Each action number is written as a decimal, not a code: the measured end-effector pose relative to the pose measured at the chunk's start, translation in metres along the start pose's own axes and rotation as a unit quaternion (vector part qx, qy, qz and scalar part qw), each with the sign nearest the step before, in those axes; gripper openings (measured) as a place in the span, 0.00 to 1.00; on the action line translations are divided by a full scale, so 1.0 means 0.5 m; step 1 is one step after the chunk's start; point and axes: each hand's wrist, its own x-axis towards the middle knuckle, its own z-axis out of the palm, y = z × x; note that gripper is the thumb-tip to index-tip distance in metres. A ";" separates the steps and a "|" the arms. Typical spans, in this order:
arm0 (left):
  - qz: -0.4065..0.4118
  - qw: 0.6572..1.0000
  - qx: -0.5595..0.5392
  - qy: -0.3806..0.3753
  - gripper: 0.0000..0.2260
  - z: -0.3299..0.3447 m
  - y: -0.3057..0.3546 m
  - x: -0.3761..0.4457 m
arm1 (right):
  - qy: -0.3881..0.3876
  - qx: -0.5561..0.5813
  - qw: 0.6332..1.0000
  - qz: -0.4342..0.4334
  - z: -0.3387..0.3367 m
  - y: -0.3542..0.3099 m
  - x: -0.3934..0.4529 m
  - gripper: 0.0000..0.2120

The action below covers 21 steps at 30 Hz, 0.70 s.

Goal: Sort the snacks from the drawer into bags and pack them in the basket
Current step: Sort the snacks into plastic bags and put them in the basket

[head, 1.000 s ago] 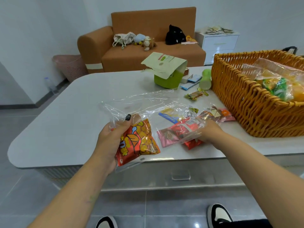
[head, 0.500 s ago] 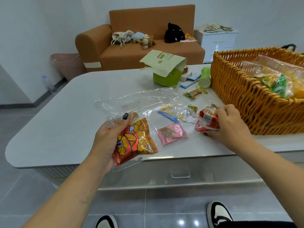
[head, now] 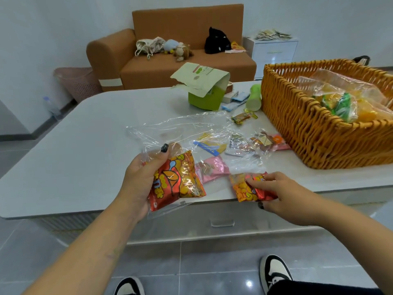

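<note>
My left hand (head: 140,179) grips a clear plastic bag (head: 180,128) with a red and orange snack packet (head: 178,179) inside it, near the table's front edge. My right hand (head: 276,194) holds a second red and orange snack packet (head: 244,186) just right of the bag's mouth. A pink snack packet (head: 212,168) lies on the table between my hands. Several small snacks lie further back, among them a blue and yellow one (head: 209,146) and a wrapped brown one (head: 268,141). The wicker basket (head: 302,133) stands at the right with filled clear bags (head: 338,99) inside.
A green box with a pale flap (head: 204,90) and a green cylinder (head: 254,97) stand at the back of the white table (head: 74,150). A small wrapped snack (head: 243,118) lies near the basket. The drawer front (head: 222,222) shows below the table edge. A sofa stands behind.
My right hand picked a red and orange packet from beside the basket and brought it toward me, near the bag. My left hand kept its hold on the bag.
</note>
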 end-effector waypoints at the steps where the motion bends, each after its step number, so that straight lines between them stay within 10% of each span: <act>1: 0.000 1.000 0.002 -0.001 0.22 0.002 -0.002 0.001 | -0.004 -0.004 1.000 0.006 -0.004 -0.002 0.003 0.26; 8: -0.004 1.000 0.008 -0.014 0.19 0.012 -0.014 -0.001 | 0.101 0.149 0.981 0.072 -0.038 -0.012 0.038 0.08; 14: 0.007 1.000 0.013 -0.016 0.20 0.013 -0.017 -0.003 | 0.115 0.142 0.951 0.248 -0.051 -0.021 0.064 0.38; 21: 0.014 0.999 0.016 -0.034 0.14 0.020 -0.027 -0.021 | 0.129 0.301 0.912 0.245 -0.027 -0.036 0.095 0.18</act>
